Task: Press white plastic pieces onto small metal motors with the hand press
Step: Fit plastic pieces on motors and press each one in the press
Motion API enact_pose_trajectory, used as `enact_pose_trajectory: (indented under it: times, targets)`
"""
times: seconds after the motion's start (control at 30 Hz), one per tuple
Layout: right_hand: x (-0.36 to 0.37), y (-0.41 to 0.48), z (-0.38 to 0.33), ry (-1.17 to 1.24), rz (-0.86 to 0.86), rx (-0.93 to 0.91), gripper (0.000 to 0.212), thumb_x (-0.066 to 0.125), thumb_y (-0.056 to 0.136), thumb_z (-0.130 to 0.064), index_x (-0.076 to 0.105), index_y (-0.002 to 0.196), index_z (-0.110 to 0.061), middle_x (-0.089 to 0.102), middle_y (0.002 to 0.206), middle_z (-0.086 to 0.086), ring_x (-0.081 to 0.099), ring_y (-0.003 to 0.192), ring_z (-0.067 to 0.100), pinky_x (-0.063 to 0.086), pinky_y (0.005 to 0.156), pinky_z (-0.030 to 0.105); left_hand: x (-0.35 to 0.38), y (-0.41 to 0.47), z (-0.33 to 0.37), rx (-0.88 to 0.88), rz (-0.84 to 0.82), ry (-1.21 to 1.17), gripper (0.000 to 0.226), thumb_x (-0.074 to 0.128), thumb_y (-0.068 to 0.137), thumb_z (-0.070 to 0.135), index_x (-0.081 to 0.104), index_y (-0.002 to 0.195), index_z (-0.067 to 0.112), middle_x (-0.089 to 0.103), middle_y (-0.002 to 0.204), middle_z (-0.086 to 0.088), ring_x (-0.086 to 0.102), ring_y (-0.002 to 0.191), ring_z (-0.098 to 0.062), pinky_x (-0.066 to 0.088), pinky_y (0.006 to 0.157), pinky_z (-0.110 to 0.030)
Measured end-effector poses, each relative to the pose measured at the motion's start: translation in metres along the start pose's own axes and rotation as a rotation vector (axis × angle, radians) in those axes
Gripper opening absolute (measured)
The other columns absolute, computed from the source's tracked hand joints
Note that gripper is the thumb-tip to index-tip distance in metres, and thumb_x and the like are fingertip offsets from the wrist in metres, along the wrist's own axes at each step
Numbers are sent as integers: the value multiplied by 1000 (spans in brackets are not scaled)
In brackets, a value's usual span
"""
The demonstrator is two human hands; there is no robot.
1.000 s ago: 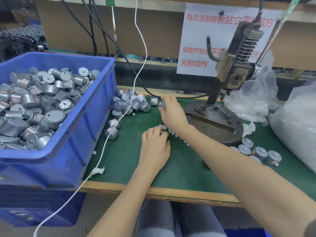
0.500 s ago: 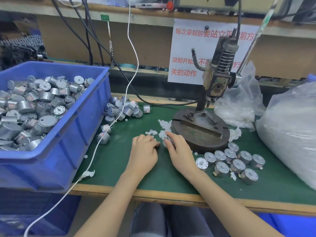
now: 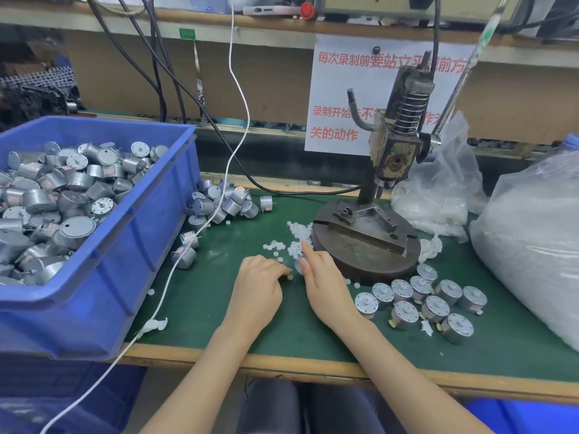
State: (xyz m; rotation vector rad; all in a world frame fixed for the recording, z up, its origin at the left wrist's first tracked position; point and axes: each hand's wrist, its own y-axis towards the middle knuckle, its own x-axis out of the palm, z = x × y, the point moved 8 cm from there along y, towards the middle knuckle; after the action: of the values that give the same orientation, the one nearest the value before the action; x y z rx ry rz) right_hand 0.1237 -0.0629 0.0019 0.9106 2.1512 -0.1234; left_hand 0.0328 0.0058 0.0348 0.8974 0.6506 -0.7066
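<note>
I am watching both hands working low on the green tabletop (image 3: 203, 302), just in front of the press (image 3: 398, 145). The right hand (image 3: 326, 283) is grasping a small silver motor (image 3: 298, 265) — a short metal cylinder, mostly hidden under the hand. Its index finger (image 3: 305, 249) is stretching forward and touching the pile of pieces (image 3: 297, 236). These are tiny white plastic rounds, lying scattered against the front edge of the base (image 3: 366, 255), a thick, dark, worn metal disc with an angled steel fixture on top.

The left hand (image 3: 260, 283) is resting knuckles-up beside the right, its fingers (image 3: 279, 270) curling down to the tabletop. One white piece is lying just at their tips, but I cannot tell whether the hand is pinching anything.

Above the base, the press column is carrying a coiled spring and a rusty block, and a slim shiny lever (image 3: 463, 76) is slanting up to the right. Right of the hands, upright motors (image 3: 432, 299) are standing flat-face up, packed close together. Loose motors (image 3: 225, 202) are lying tumbled on their sides beside the blue plastic bin (image 3: 125, 245), which is heaped with the same dull-silver cans. A thin white cord (image 3: 241, 120) is trailing down across the tabletop — and crinkled clear bags (image 3: 532, 245) are slumping at the right.
</note>
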Motion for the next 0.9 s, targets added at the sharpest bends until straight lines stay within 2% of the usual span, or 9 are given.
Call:
enact_pose_trajectory:
  times: [0.1, 0.2, 0.37, 0.47, 0.7, 0.83, 0.9]
  targets:
    - [3, 3, -1, -13, -28, -3, 45, 31, 102, -25, 27, 147, -19, 40, 109, -2, 47, 107, 21, 30, 89, 24, -5, 0, -2, -33, 61, -8, 33, 42, 66, -9, 72, 76, 2, 68, 66, -5, 60, 63, -28, 32, 72, -26]
    - [5, 5, -4, -10, -46, -16, 45, 30, 102, -25, 27, 147, -19, 45, 117, 1, 46, 109, 19, 30, 90, 24, -3, 3, -8, -78, 59, -27, 36, 37, 69, -4, 71, 80, 2, 69, 71, -6, 59, 69, -29, 32, 74, -26]
    - [6, 4, -8, -25, -71, -63, 44, 31, 102, -22, 28, 146, -18, 47, 119, 7, 47, 109, 21, 29, 86, 21, 7, 6, -21, -165, 23, 1, 43, 38, 77, -10, 62, 111, 4, 65, 98, -10, 52, 93, -30, 36, 86, -33]
    - [6, 4, -11, -69, -77, -95, 45, 32, 102, -20, 27, 146, -16, 47, 118, 10, 48, 107, 24, 29, 84, 20, 9, 7, -23, -190, 2, 13, 49, 40, 77, -11, 56, 120, 5, 59, 104, -11, 48, 97, -30, 35, 88, -33]
    - [10, 2, -20, -243, -65, -165, 47, 36, 101, -23, 26, 147, -18, 44, 118, 9, 49, 99, 24, 31, 75, 24, 14, 4, -24, -191, -47, 82, 44, 41, 82, -4, 54, 123, 8, 55, 115, -7, 45, 100, -26, 31, 92, -29]
    - [17, 2, -25, -376, -84, -199, 49, 35, 101, -25, 24, 148, -17, 42, 121, 12, 48, 100, 28, 37, 74, 33, 16, 5, -25, -205, -71, 125, 40, 41, 84, 1, 53, 121, 10, 53, 112, -7, 44, 98, -26, 30, 88, -29]
    - [23, 0, -28, -415, -100, -228, 49, 36, 101, -25, 24, 148, -17, 42, 121, 14, 47, 102, 30, 36, 71, 34, 17, 4, -26, -209, -77, 137, 35, 42, 84, 3, 54, 117, 9, 53, 110, -7, 43, 96, -26, 31, 87, -30]
